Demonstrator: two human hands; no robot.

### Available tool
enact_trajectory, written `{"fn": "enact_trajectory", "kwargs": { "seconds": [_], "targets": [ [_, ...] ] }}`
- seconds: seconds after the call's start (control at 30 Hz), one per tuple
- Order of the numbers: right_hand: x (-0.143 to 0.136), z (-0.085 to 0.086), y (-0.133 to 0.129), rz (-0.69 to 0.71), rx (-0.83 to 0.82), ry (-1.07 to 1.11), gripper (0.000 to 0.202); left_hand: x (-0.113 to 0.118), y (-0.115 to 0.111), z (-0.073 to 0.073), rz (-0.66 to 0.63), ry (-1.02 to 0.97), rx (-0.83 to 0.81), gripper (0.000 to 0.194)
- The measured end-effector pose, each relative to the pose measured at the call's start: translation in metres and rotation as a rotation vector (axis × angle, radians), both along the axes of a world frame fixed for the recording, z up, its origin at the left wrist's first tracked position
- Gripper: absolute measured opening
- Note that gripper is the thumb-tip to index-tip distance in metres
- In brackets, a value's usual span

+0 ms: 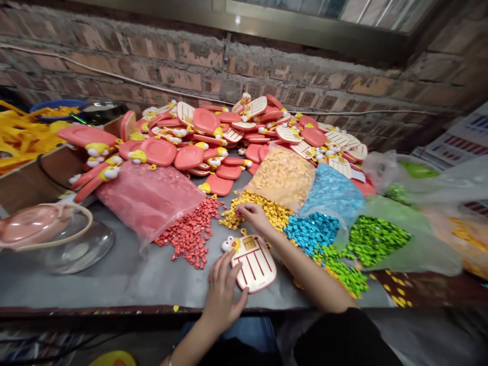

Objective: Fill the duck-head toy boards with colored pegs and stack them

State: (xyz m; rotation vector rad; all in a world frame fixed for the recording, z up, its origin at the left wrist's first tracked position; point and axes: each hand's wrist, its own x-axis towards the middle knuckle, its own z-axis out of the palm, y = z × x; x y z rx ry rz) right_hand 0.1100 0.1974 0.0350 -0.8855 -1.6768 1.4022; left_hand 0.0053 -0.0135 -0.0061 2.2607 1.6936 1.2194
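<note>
A cream toy board (256,267) with a red rim, slots and a bird's head with bulging eyes lies face up on the grey table. My left hand (223,290) holds its left and lower edge, fingers and thumb apart along the rim. Beyond the board, my right hand (253,213) is pinched at the near side of the loose yellow pieces (272,208). A bit of red shows at its fingertips, apparently a small red piece (239,212). Loose red pieces (194,231) lie to the left; blue pieces (314,231) and green pieces (375,239) spread to the right.
Plastic bags of red (148,195), yellow (284,173), blue (331,190) and green pieces (423,244) lie behind the loose ones. A heap of similar toy boards (208,122) stands against the brick wall (160,61). A clear jug (82,244) stands at left; the table's edge (114,309) runs in front.
</note>
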Motion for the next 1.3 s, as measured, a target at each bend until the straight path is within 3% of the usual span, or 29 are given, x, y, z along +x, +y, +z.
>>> {"fn": "enact_trajectory", "kwargs": {
  "seconds": [0.17,0.3,0.4,0.53,0.7,0.83,0.93,1.03,1.17,1.3],
  "targets": [
    [0.057,-0.001,-0.031,-0.080,0.088,-0.057,0.026,-0.004,0.002,0.005,0.063,0.047,-0.040,0.042],
    [0.084,-0.012,-0.051,-0.163,0.152,-0.166,0.022,-0.006,0.005,0.005,0.073,0.198,-0.071,0.045],
    [0.087,-0.018,-0.060,-0.150,0.213,-0.284,0.020,-0.007,0.008,0.001,0.000,0.301,-0.109,0.053],
    [0.079,-0.026,-0.063,-0.081,0.491,-0.531,0.014,-0.008,0.010,-0.003,-0.032,0.370,-0.130,0.059],
    [0.072,-0.034,-0.067,-0.092,0.648,-0.543,0.015,-0.007,0.010,-0.005,-0.023,0.379,-0.147,0.062],
    [0.079,-0.030,-0.078,-0.110,0.609,-0.572,0.017,-0.006,0.009,-0.006,0.038,0.347,-0.113,0.066],
    [0.087,-0.022,-0.090,-0.030,0.472,-0.545,0.014,-0.005,0.007,-0.004,0.087,0.314,-0.117,0.076],
    [0.089,-0.016,-0.097,0.042,0.353,-0.474,0.014,-0.005,0.006,0.000,0.056,0.296,-0.129,0.083],
    [0.068,-0.018,-0.102,-0.001,0.261,-0.428,0.027,-0.005,0.004,0.006,0.060,0.257,-0.133,0.084],
    [0.038,-0.020,-0.110,-0.022,0.241,-0.414,0.021,-0.004,0.003,0.006,0.054,0.205,-0.127,0.086]
  ]
}}
